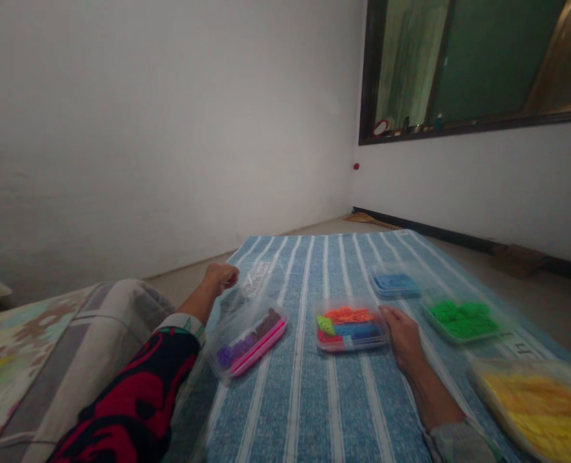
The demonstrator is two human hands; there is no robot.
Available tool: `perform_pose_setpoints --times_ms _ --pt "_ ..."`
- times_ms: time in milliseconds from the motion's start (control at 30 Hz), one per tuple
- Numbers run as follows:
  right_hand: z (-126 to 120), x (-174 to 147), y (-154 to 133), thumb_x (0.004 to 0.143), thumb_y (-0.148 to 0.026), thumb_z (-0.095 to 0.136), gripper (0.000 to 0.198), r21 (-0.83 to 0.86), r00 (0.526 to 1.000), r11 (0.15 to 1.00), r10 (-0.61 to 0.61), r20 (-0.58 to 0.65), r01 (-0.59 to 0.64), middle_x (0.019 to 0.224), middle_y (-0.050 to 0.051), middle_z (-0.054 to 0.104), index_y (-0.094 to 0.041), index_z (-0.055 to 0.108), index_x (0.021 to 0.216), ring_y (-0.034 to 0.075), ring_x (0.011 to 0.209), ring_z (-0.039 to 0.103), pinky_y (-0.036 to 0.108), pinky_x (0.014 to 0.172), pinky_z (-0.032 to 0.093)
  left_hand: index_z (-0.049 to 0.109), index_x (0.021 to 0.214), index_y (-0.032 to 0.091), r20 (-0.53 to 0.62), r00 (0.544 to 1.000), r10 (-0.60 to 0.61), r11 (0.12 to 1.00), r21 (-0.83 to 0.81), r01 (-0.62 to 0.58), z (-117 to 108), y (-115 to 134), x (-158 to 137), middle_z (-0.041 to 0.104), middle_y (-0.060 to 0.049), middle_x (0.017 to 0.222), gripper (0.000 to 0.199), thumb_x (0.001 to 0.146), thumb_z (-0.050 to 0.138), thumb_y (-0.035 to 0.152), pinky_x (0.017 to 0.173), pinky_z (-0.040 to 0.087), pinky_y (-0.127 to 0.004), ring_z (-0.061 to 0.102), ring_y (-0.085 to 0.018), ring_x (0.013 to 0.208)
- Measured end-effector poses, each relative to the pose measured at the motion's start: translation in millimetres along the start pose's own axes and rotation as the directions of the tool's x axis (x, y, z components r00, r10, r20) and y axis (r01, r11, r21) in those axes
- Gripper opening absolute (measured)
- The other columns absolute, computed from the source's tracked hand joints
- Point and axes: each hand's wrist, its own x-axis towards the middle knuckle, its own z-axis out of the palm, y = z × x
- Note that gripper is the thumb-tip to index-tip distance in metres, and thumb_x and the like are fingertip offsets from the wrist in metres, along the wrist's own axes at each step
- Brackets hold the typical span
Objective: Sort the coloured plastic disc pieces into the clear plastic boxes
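My left hand [221,276] is closed at the table's left edge, beside a clear plastic sheet or bag [256,278] with a printed label. Whatever is in its fingers is hidden. Just nearer stands a clear plastic box [249,341] of purple, brown and pink pieces, turned at an angle. My right hand [402,334] grips the right side of another clear plastic box [352,326], thumb at its rim. Orange, lime, blue and red pieces fill that box in separate groups.
To the right stand clear boxes of blue pieces [395,284], green pieces [463,318] and yellow pieces [536,408]. A striped blue cloth [305,399] covers the table. Left of it is a fabric-covered seat [107,341]. Walls and a window [483,64] lie beyond.
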Motion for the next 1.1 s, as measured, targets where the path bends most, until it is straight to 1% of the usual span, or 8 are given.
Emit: perform_pose_setpoints --times_ms 100,167,233,433,667,867,1033,1100 --pt "0.5 2.5 3.1 0.06 -0.041 0.068 0.035 0.036 1.0 0.999 0.0 0.006 -0.001 0.079 0.006 0.073 -0.013 0.073 0.082 0.021 0.075 0.065 0.031 0.068 0.05 0.061 0.104 0.013 0.045 0.997 0.061 0.993 -0.1 -0.056 1.6 23.0 -12.5 0.063 -0.006 0.102 0.025 0.085 0.06 0.03 0.073 0.053 -0.034 0.061 -0.016 0.085" --pt "0.8 4.7 5.6 0.061 -0.04 0.067 0.035 0.052 1.0 0.999 0.0 -0.009 0.001 0.076 0.005 0.072 -0.013 0.072 0.082 0.02 0.07 0.065 0.03 0.065 0.05 0.061 0.079 0.011 0.046 0.991 0.126 0.977 -0.181 -0.116 5.0 37.0 -24.6 0.062 -0.002 0.074 0.011 0.074 0.064 0.021 0.06 0.047 -0.025 0.057 -0.011 0.065" --pt "1.0 7.0 6.8 0.063 -0.041 0.065 0.034 0.056 0.999 0.998 -0.008 -0.04 0.01 0.073 0.005 0.071 -0.013 0.07 0.082 0.019 0.067 0.065 0.029 0.063 0.05 0.056 0.065 0.013 0.053 0.98 0.19 0.948 -0.27 -0.169 10.2 49.8 -40.1 0.056 0.003 0.058 0.01 0.062 0.064 0.018 0.053 0.041 -0.022 0.051 -0.008 0.054" --pt "4.1 8.3 -12.8 0.069 -0.049 0.061 0.037 0.08 0.974 0.977 -0.184 -0.136 0.196 0.072 0.004 0.069 -0.015 0.066 0.081 0.018 0.072 0.066 0.029 0.068 0.053 0.057 0.067 0.014 0.222 0.908 0.355 0.821 -0.539 -0.189 34.2 69.8 -109.4 0.059 0.002 0.061 0.026 0.048 0.07 0.026 0.053 0.041 -0.022 0.052 -0.008 0.054" --pt "4.7 -6.3 -59.0 0.069 -0.051 0.066 0.043 0.304 0.988 0.947 -0.132 0.079 0.102 0.061 0.0 0.067 -0.015 0.061 0.091 0.014 0.05 0.063 0.024 0.047 0.049 0.06 0.065 0.014 0.39 0.858 0.334 0.784 -0.62 -0.023 70.7 50.5 -177.6 0.057 0.004 0.054 0.022 0.049 0.073 0.022 0.05 0.039 -0.021 0.049 -0.006 0.048" --pt "-16.2 -13.1 -85.6 0.062 -0.038 0.066 0.037 0.139 0.991 0.982 -0.133 0.022 0.128 0.047 -0.003 0.06 -0.011 0.064 0.087 0.009 0.034 0.049 0.018 0.033 0.034 0.062 0.069 0.014 0.458 0.847 0.27 0.78 -0.619 0.087 88.5 38.0 -200.6 0.063 0.002 0.059 0.028 0.049 0.077 0.026 0.051 0.043 -0.021 0.054 -0.008 0.051" --pt "-71.8 16.2 -121.1 0.061 -0.03 0.06 0.031 -0.182 0.961 0.957 -0.25 -0.121 0.226 0.046 -0.005 0.056 -0.011 0.069 0.086 0.009 0.035 0.048 0.018 0.034 0.035 0.065 0.07 0.013 0.45 0.845 0.29 0.812 -0.582 0.032 98.1 31.1 -213.1 0.066 -0.002 0.064 0.033 0.049 0.077 0.035 0.054 0.046 -0.024 0.059 -0.012 0.055" --pt "-99.7 35.6 -129.9 0.062 -0.025 0.058 0.031 -0.328 0.941 0.924 -0.274 -0.2 0.199 0.045 -0.004 0.056 -0.011 0.07 0.087 0.01 0.035 0.049 0.019 0.036 0.038 0.066 0.069 0.013 0.436 0.849 0.297 0.823 -0.568 0.004 101.5 23.6 -214.9 0.066 -0.002 0.062 0.031 0.051 0.076 0.037 0.055 0.046 -0.025 0.058 -0.012 0.055"
